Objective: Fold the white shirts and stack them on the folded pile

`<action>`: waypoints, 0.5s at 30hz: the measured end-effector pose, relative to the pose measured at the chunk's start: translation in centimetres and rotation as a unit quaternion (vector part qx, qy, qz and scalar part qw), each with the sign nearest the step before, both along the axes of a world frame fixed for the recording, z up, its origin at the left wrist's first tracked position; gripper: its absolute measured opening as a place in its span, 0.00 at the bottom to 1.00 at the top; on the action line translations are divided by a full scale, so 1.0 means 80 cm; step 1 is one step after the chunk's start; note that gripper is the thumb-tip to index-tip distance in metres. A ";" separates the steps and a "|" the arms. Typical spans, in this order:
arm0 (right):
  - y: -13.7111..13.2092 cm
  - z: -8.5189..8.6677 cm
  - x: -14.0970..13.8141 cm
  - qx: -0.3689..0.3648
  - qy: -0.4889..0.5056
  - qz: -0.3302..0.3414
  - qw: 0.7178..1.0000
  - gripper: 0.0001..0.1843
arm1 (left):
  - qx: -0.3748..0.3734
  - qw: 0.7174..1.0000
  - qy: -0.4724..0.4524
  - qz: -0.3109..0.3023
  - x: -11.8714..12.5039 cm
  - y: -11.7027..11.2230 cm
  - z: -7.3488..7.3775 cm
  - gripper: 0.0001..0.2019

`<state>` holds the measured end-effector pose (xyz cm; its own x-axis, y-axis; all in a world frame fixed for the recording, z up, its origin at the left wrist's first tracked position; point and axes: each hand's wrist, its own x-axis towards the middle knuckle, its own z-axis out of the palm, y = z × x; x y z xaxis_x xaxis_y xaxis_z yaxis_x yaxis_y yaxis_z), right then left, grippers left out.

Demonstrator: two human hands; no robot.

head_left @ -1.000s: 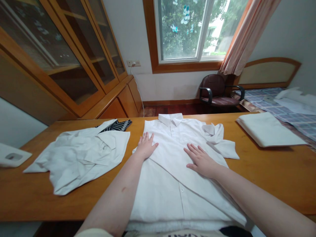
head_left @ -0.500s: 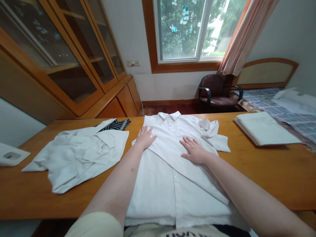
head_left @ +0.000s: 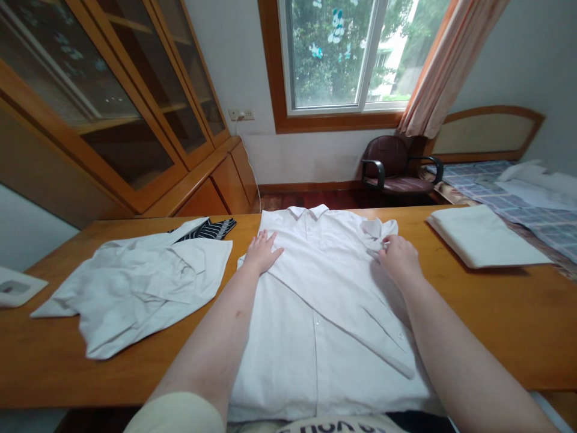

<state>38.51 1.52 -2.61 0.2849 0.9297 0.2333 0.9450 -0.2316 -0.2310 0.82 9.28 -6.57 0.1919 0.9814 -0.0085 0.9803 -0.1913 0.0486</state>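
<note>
Right hand (head_left: 399,260) slides across the white cotton shirt (head_left: 324,300), fingers now pinching its crumpled sleeve (head_left: 377,231); left hand (head_left: 262,254) stays flat, fingers spread.

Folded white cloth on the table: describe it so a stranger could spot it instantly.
On the long wooden table, look to the right end, nearest the bed. The folded cloth is a neat flat rectangle, unlike the spread shirt and the crumpled shirt.

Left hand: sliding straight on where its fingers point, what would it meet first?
The left hand would likely cross only more of the white shirt, then reach the far edge of the table; nothing else seems ahead.
</note>
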 end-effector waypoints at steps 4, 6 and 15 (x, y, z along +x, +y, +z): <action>0.002 -0.007 0.023 -0.081 -0.014 -0.047 0.996 0.21 | 0.001 1.000 -0.007 0.002 -0.001 0.000 0.001 0.35; 0.001 -0.011 0.024 -0.101 -0.037 -0.042 0.993 0.18 | 0.001 1.000 -0.009 0.002 -0.002 0.000 0.001 0.34; -0.023 0.030 -0.006 0.117 0.061 0.011 0.991 0.18 | -0.003 1.000 -0.013 0.007 -0.002 0.000 0.003 0.34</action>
